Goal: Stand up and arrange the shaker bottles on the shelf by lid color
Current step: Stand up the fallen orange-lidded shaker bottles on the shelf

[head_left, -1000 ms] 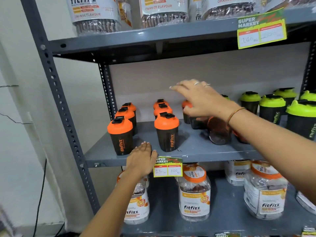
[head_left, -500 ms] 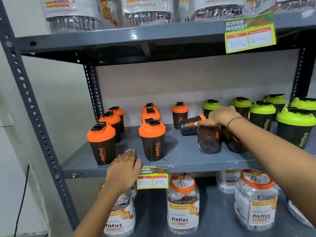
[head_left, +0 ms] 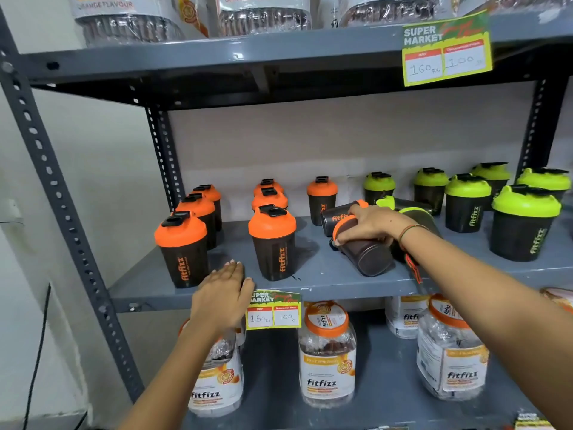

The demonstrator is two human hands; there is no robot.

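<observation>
On the grey middle shelf (head_left: pixel 325 276), several black shakers with orange lids (head_left: pixel 272 242) stand upright at the left and middle. Several green-lidded shakers (head_left: pixel 524 223) stand at the right. Between them lies a pile of toppled shakers. My right hand (head_left: pixel 370 223) grips one toppled orange-lidded shaker (head_left: pixel 364 252) near its lid, its base pointing toward me. Another orange-lidded shaker (head_left: pixel 336 217) lies behind it, and a green-lidded one (head_left: pixel 403 204) lies beyond my hand. My left hand (head_left: pixel 221 294) rests flat on the shelf's front edge, holding nothing.
A yellow price tag (head_left: pixel 273 310) hangs on the shelf edge beside my left hand. Clear jars with orange lids (head_left: pixel 327 352) fill the shelf below. More jars (head_left: pixel 263 17) sit on the top shelf, with another price tag (head_left: pixel 446 49). A grey upright post (head_left: pixel 65 212) stands at left.
My right hand came down from above the row and closed on a toppled orange-lidded shaker, moving nearer the shelf front. My left hand stayed on the shelf edge.
</observation>
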